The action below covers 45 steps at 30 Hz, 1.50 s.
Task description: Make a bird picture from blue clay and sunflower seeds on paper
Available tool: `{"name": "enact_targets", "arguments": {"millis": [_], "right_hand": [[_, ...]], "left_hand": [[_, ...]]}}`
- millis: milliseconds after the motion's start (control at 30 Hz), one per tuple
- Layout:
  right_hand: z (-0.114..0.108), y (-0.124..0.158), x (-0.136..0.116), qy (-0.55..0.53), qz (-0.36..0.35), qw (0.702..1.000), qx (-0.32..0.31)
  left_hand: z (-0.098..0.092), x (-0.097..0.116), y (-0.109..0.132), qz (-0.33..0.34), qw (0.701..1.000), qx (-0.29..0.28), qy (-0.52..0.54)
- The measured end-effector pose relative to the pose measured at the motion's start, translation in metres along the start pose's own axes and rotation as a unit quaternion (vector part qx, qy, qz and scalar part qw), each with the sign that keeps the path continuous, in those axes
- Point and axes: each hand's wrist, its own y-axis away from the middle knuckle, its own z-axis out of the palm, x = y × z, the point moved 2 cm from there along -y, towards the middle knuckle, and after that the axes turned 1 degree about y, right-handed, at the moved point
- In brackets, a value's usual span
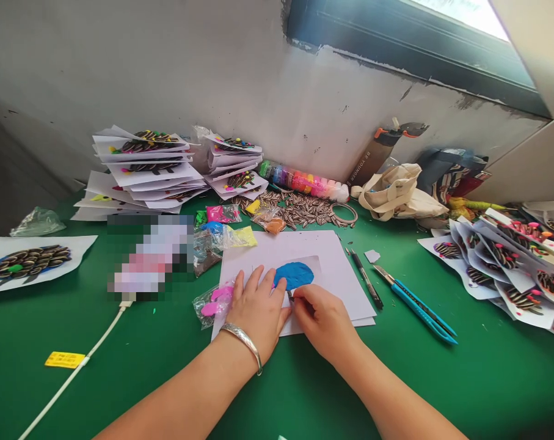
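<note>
A flattened oval of blue modelling clay (294, 276) lies on a small card on top of white paper sheets (267, 245). My left hand (259, 305), with a silver bangle at the wrist, rests flat on the paper with its fingers apart. Its index fingertip is at the clay's lower left edge. Just below the clay, my right hand (320, 315) is closed in a pinch. A small dark sliver shows at its fingertips, too small to name. Beside my left hand lies a clear bag of pink clay (212, 304), partly covered.
Right of the paper lie a pen (367, 281) and a blue utility knife (416, 305). Behind it are loose sunflower seeds (299, 211) and a row of coloured clay packs (304, 181). Stacks of seed-decorated cards (143, 177) stand left; more cards (501, 263) lie right. A white cable (105, 339) runs left.
</note>
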Motion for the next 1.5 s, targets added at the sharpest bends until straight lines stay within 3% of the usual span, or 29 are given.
{"name": "enact_targets", "arguments": {"millis": [233,833,1500], "right_hand": [[-0.0008,0.0014,0.0046,-0.003,0.026,1.0,0.014],[0.0,0.0029,0.0036,0.029,-0.042,0.999,0.004],[-0.0005,0.003,0.0023,0.004,-0.027,1.0,0.01]], "left_hand": [[-0.0006,0.0007,0.0002,0.0,1.0,-0.005,0.003],[0.0003,-0.0003,0.0005,0.001,1.0,0.004,0.006],[-0.0016,0.0005,0.0004,0.0,1.0,-0.003,0.004]]}}
